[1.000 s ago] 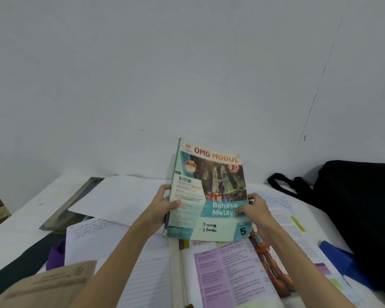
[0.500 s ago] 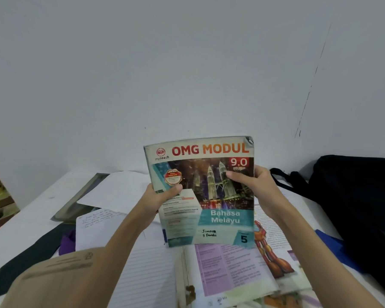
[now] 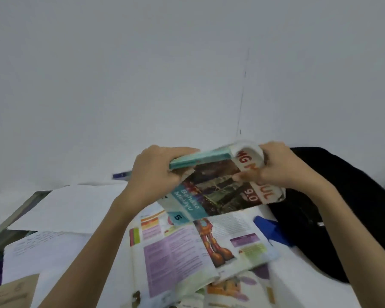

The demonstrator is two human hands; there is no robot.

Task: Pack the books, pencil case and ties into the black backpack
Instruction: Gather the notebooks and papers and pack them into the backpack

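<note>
I hold the teal "OMG Modul" workbook in the air with both hands, tipped sideways with its cover hanging down. My left hand grips its spine edge on the left. My right hand curls its top corner on the right, just in front of the black backpack, which lies at the right edge of the table. Below the workbook an open science textbook lies flat with a purple panel showing. A blue item pokes out beside the backpack.
White papers and a handwritten sheet cover the table's left part. A dark flat folder lies at the far left, a brown exercise book at the bottom left corner. A plain white wall stands behind.
The workbook went from upright and facing me to tipped sideways and moved right toward the backpack. My right hand shifted to its top corner and bent the cover.
</note>
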